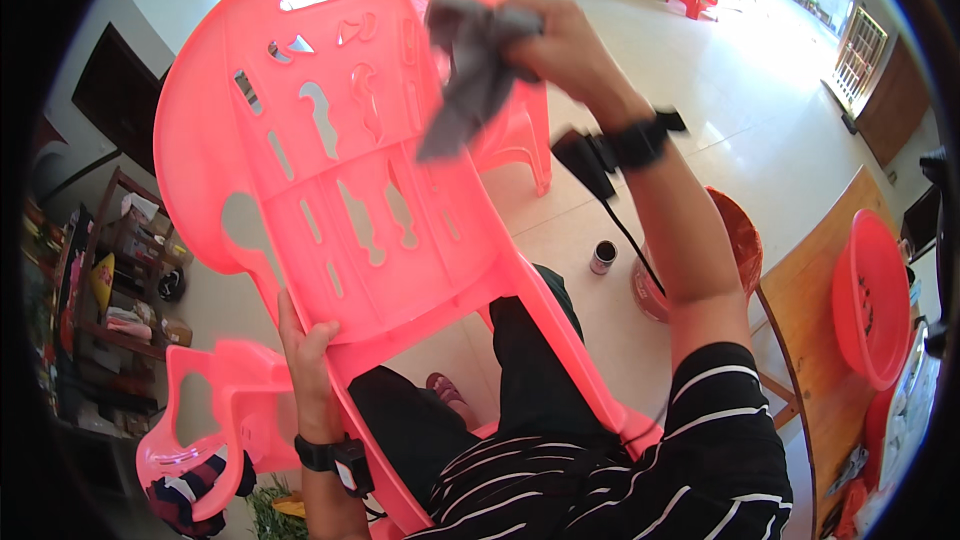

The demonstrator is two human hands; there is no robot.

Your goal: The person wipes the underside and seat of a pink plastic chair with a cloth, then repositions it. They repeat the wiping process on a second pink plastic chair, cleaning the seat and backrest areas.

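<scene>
A pink plastic armchair [382, 240] with cut-out slots is tilted in front of me, its legs reaching back on both sides of my lap. My left hand [306, 345] grips the edge of its seat at the lower left, thumb on top. Raised over the upper right of the chair, my right hand [551, 45] clutches a crumpled grey cloth [476, 64]. The cloth hangs down in front of the backrest and is blurred; whether it touches the plastic, I cannot tell.
Another pink chair [517, 127] stands behind, and one [255, 382] at lower left carries dark clothing [187, 495]. An open can [603, 257] and a lined bucket [739, 232] are on the floor. At right, a wooden table [817, 300] bears a pink basin [862, 300].
</scene>
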